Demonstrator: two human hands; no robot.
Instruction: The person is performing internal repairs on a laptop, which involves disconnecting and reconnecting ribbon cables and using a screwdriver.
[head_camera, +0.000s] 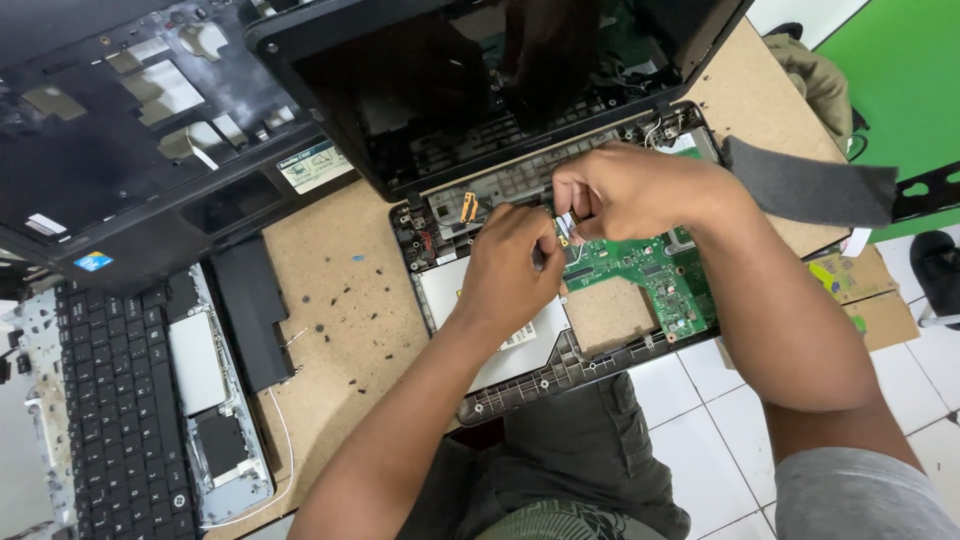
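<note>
An opened laptop base (520, 385) lies on the wooden table (330, 320), its green circuit board (645, 270) exposed and its dark screen (440, 80) tilted back. My left hand (510, 270) rests over the middle of the base, fingers curled at the board's left edge. My right hand (625, 190) is just above and to the right, pinching a small flat ribbon cable (567, 222) between thumb and fingers. Both hands meet over the same spot. What the left fingers hold is hidden.
A black laptop top cover (130, 130) lies upside down at the upper left. A removed keyboard (120, 410) and palm-rest frame (215, 400) sit at the lower left. A dark foam strip (810, 185) hangs off the table's right edge, above cardboard boxes (860, 290) and white floor tiles.
</note>
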